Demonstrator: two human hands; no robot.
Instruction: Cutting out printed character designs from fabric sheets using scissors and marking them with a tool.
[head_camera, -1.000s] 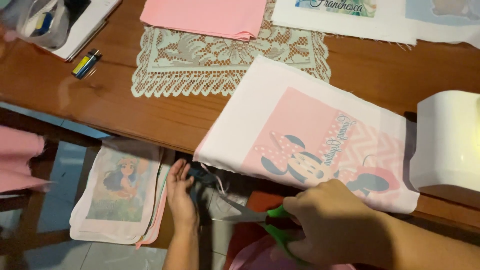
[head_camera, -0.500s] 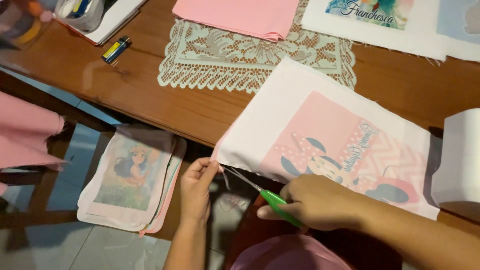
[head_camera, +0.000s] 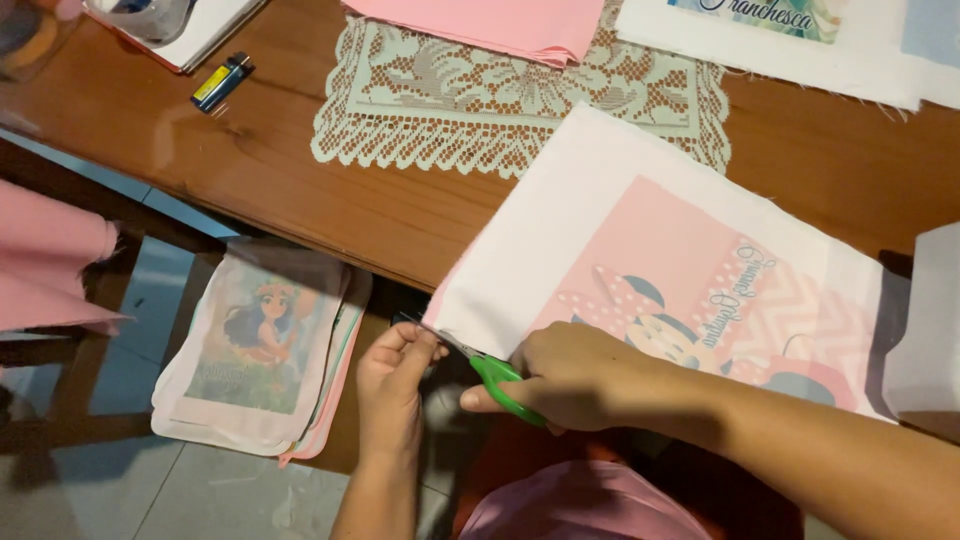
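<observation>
Here, the white fabric panel with a pink cartoon print (head_camera: 660, 270) overhangs the near edge of the brown wooden table (head_camera: 300, 180). My left hand (head_camera: 395, 375) pinches its corner; my right hand (head_camera: 575, 375) grips green-handled scissors (head_camera: 490, 372) at that edge. If my pinch slackens, the blades may wander into the print, or nick my fingertips, which sit close by.

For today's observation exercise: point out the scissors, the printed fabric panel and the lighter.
scissors (head_camera: 505, 385), head view, green handle.
printed fabric panel (head_camera: 600, 200), head view, plain white upper part.
lighter (head_camera: 221, 82), head view, middle of its yellow and blue body.
</observation>
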